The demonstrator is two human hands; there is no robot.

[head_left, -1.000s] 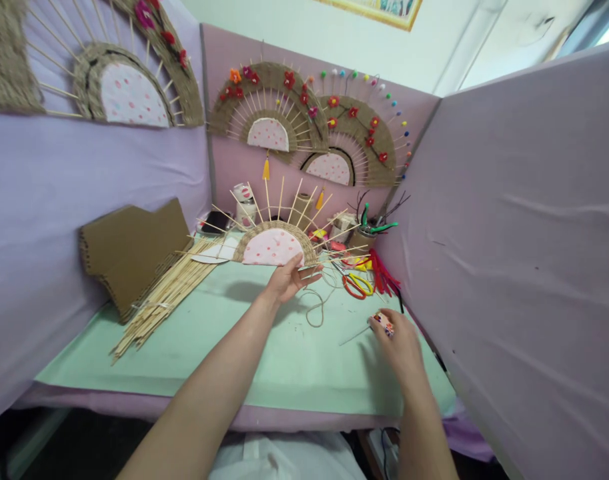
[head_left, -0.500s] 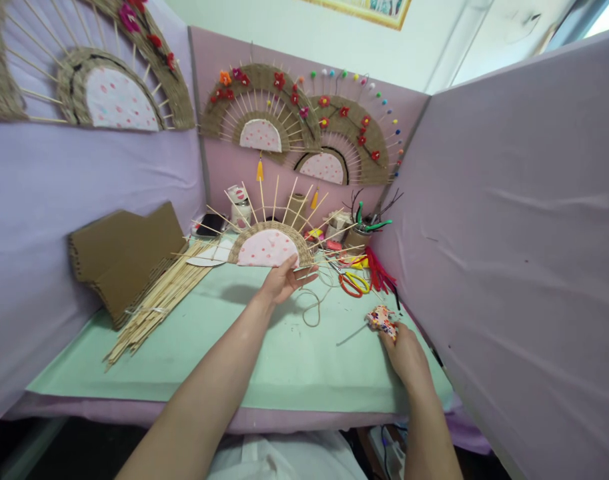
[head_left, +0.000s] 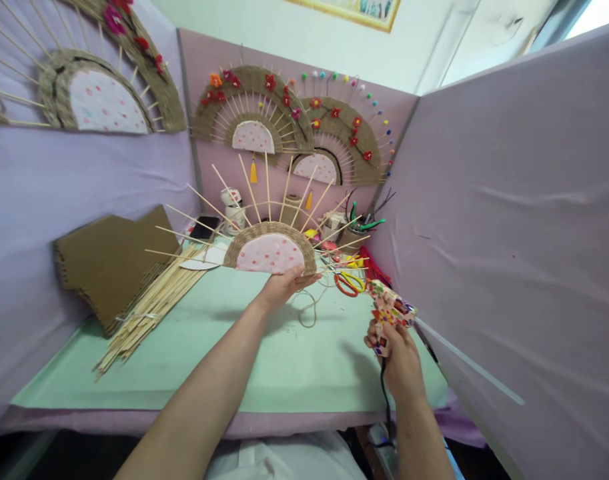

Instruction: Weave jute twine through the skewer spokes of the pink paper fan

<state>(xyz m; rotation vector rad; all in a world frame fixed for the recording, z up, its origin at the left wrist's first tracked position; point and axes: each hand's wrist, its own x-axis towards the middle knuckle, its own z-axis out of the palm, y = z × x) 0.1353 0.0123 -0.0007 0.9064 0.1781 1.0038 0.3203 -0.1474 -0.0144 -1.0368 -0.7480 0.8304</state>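
Note:
My left hand [head_left: 284, 285] grips the lower edge of a half-round fan [head_left: 269, 252], thumb in front. This fan has a pink spotted centre, a woven twine band [head_left: 271, 228] around it and bare wooden sticks spreading outward. It is held upright above the table. My right hand [head_left: 397, 350] is wrapped round the handle of a flower-patterned glue gun [head_left: 391, 310], its nozzle end toward the upper left. From the gun's back a long pale glue stick [head_left: 469, 360] juts out, and a black cord [head_left: 384, 387] hangs from the handle. A loose twine strand [head_left: 309, 313] lies below the fan.
Bundled wooden sticks [head_left: 144, 317] and brown cardboard [head_left: 114, 260] lie at the left. Red and yellow scissors [head_left: 351, 285] rest near the gun. Jars, a phone [head_left: 205, 228] and a twine spool [head_left: 291, 210] stand at the back. Finished fans [head_left: 254, 100] hang on the partitions.
My right hand has lifted and turned the glue gun up off the table; its stick now points right. My left hand has brought the fan slightly nearer, so it looks larger.

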